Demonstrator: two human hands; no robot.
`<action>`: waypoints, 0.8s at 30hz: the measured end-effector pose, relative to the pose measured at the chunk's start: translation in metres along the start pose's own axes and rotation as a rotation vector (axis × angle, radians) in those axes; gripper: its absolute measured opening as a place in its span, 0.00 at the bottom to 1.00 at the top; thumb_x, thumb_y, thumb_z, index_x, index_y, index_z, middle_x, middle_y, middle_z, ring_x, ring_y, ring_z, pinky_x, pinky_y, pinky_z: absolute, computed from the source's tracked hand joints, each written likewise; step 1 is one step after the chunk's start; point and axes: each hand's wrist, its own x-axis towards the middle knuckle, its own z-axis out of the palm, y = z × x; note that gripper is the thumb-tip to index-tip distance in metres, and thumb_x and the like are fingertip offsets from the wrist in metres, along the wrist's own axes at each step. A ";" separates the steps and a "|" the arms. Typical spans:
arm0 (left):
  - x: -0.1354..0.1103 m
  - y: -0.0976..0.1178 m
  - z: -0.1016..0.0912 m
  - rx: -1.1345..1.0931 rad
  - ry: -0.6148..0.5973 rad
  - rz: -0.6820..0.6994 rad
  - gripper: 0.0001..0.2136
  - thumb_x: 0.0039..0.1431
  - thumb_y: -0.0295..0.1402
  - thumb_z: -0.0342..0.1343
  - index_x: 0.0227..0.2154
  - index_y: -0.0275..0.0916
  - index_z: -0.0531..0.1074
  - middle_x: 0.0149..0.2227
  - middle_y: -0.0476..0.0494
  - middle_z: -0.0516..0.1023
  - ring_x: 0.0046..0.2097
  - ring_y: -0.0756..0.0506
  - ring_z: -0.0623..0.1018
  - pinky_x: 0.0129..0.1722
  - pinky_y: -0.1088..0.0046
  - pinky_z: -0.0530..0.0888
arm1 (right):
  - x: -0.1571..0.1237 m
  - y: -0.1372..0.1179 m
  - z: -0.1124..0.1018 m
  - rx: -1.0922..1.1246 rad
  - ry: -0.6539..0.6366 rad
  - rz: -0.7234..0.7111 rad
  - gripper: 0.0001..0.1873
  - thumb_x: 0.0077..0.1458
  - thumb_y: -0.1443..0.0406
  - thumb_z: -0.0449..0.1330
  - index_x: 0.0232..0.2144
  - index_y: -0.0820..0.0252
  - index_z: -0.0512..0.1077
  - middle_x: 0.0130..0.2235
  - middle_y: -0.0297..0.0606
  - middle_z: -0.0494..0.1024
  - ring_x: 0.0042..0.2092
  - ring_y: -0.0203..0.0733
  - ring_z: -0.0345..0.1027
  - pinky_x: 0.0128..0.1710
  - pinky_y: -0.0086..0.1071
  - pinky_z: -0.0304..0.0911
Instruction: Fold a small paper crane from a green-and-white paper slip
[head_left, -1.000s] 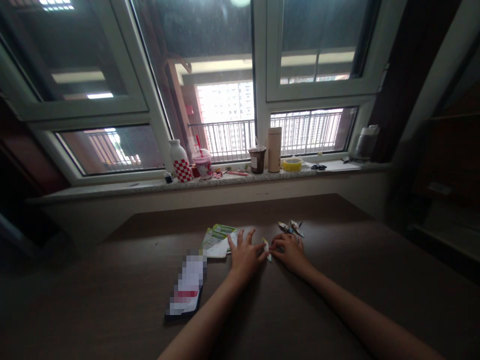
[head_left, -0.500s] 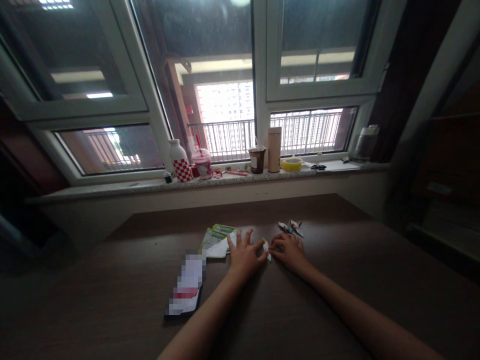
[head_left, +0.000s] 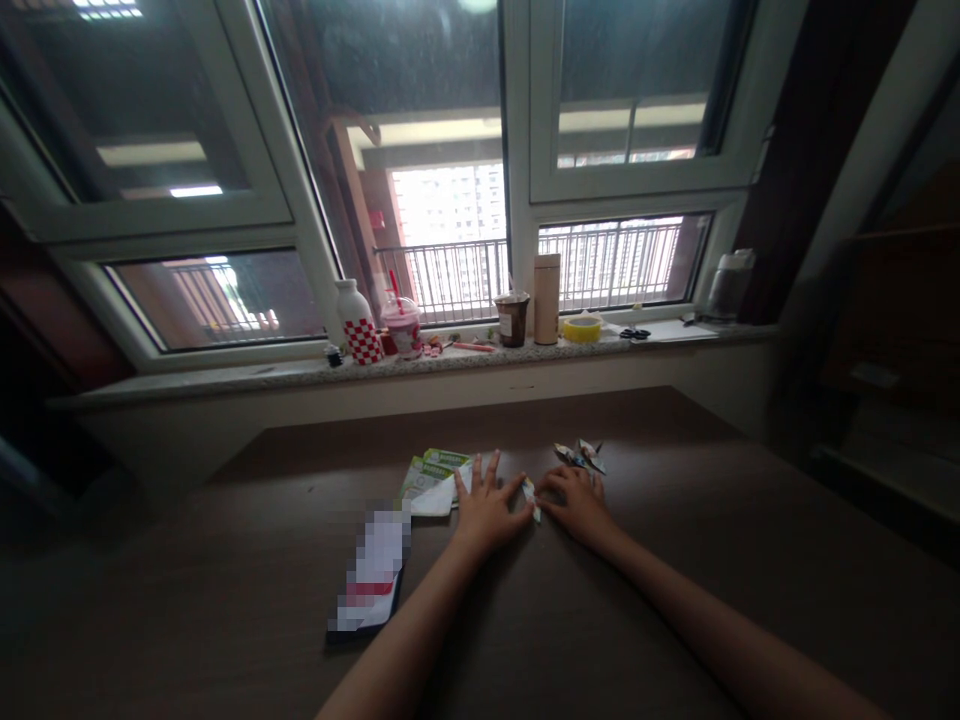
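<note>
A small folded piece of paper [head_left: 532,497], pale with some yellow and green, rests on the brown table between my two hands. My left hand [head_left: 484,508] steadies its left side with thumb and index finger, while its other fingers stretch forward over white paper sheets. My right hand [head_left: 580,502] has its fingertips closed at the right edge of the same folded paper. Just beyond the right hand lies a folded paper figure [head_left: 581,455] with pointed tips. Left of my left hand are a white folded sheet [head_left: 433,500] and green printed papers [head_left: 417,478].
A phone [head_left: 371,570] with a blurred screen lies left of my left forearm. Along the windowsill stand a checkered bottle [head_left: 360,325], a pink cup [head_left: 405,328], a dark drink cup [head_left: 512,320], a tan flask [head_left: 547,300], yellow tape [head_left: 582,329] and scissors [head_left: 634,334].
Hardly anything differs. The whole view has shifted slightly, and both hands keep their places at the folded paper with only tiny finger movement.
</note>
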 end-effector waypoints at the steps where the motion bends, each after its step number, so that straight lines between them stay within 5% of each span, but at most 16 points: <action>1: 0.000 0.000 0.000 -0.001 -0.003 0.000 0.26 0.58 0.58 0.46 0.59 0.63 0.66 0.72 0.51 0.48 0.71 0.30 0.43 0.64 0.34 0.35 | 0.000 0.000 0.000 -0.004 -0.007 0.002 0.10 0.56 0.59 0.60 0.40 0.43 0.78 0.51 0.34 0.75 0.58 0.52 0.59 0.61 0.59 0.40; 7: 0.002 -0.003 -0.002 -0.006 -0.039 0.010 0.26 0.59 0.59 0.44 0.59 0.65 0.64 0.73 0.52 0.44 0.72 0.30 0.41 0.63 0.33 0.35 | 0.000 -0.001 -0.002 -0.029 -0.025 -0.006 0.11 0.58 0.58 0.59 0.42 0.37 0.79 0.53 0.33 0.74 0.59 0.52 0.58 0.62 0.58 0.40; 13: 0.005 -0.003 -0.002 -0.010 -0.022 -0.011 0.22 0.64 0.55 0.41 0.57 0.65 0.67 0.72 0.53 0.45 0.72 0.30 0.43 0.63 0.31 0.39 | 0.004 -0.003 0.000 -0.035 0.014 -0.011 0.11 0.59 0.54 0.58 0.36 0.44 0.80 0.49 0.35 0.75 0.57 0.51 0.60 0.61 0.56 0.42; 24: 0.007 -0.003 0.003 0.004 0.048 -0.018 0.18 0.63 0.51 0.48 0.54 0.66 0.70 0.71 0.53 0.51 0.70 0.27 0.47 0.61 0.28 0.41 | 0.007 -0.007 0.001 -0.040 0.008 0.002 0.08 0.55 0.54 0.62 0.34 0.44 0.80 0.49 0.36 0.74 0.56 0.52 0.61 0.60 0.58 0.42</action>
